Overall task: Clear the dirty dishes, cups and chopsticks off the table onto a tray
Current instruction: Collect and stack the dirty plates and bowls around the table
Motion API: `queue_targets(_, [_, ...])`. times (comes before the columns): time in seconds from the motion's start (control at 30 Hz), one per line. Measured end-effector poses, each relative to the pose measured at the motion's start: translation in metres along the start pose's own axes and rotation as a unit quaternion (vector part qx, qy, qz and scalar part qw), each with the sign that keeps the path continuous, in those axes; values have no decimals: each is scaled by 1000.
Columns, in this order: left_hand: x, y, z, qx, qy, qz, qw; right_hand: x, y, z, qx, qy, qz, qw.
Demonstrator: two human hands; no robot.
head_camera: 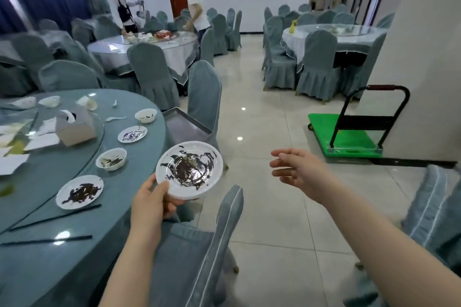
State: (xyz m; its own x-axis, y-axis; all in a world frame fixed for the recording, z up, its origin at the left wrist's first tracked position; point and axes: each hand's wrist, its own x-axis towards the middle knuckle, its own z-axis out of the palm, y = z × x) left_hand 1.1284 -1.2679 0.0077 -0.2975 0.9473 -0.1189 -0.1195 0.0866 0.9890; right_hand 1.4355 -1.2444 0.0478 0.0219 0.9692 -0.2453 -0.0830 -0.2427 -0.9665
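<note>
Left hand holds a dirty plate; right hand holds nothing.
The left hand (152, 203) pinches the dirty plate (189, 169) by its near rim, beyond the surface (50, 257) edge; the right hand (299, 172) is open, fingers relaxed, in the air.

Three dirty plates: one held (189, 171) off the table's near-right edge, two on the table (79, 191) (132, 133). Two dirty bowls (111, 159) (146, 115) along the right edge. Two black chopsticks (56, 217) (47, 240) at the near edge. Two white spoons (115, 118) (115, 103). One metal tray (185, 123) at the right edge. One tissue box (76, 126) on the glass turntable. One green cart (346, 138). Two people (119, 0) (197, 5).
</note>
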Motion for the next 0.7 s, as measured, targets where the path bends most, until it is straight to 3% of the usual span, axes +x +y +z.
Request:
queue_targets(0.37, [59,-39,120,-43,177,-33,983,185,-25,-62,-84,-146,60,984])
queue_targets(0.7, [132,-52,135,-72,335,-41,938,314,-35,-32,-128,-218,96,963])
